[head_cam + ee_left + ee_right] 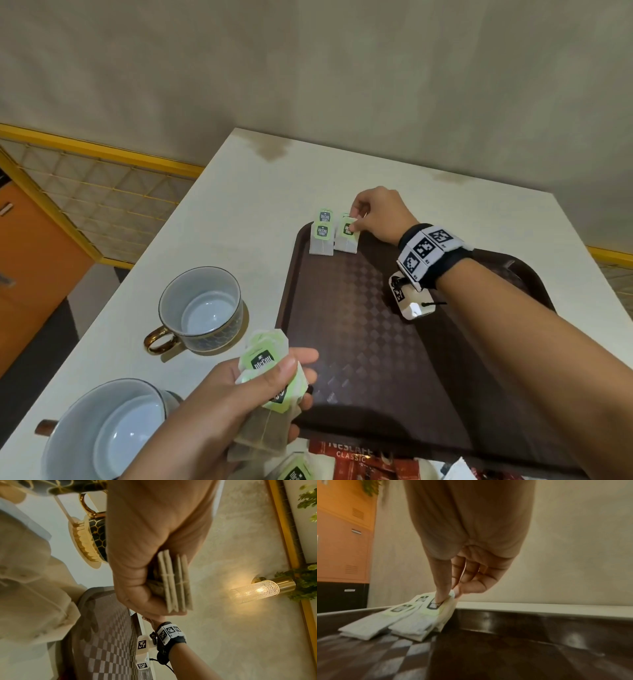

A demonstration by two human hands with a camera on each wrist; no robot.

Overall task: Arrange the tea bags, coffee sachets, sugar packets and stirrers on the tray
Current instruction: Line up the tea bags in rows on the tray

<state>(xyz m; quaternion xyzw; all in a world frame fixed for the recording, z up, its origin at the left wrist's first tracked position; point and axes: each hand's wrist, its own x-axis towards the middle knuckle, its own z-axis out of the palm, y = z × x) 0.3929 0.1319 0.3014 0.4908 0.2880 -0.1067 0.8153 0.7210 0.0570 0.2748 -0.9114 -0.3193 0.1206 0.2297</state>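
Right hand (376, 216) pinched a tea bag (346, 236) at the tray (359, 342) corner; could've knocked the neighbour bags (322, 236) just beside its thumb. Left hand (239, 397) clutched a loose spare stack (269, 387), could've slipped.

Warm, dim indoor light tints all three views yellowish. In the left wrist view a glowing wall lamp (255, 591) throws a bright halo on the wall, while the left hand (154, 545) fills the frame, soft and out of focus. The head view is evenly lit; the right hand (380, 214) casts a soft shadow on the brown tray (359, 342), and straight edges bow near the borders. The right wrist view is blurred, with dull glare on the tray rim (505, 616).
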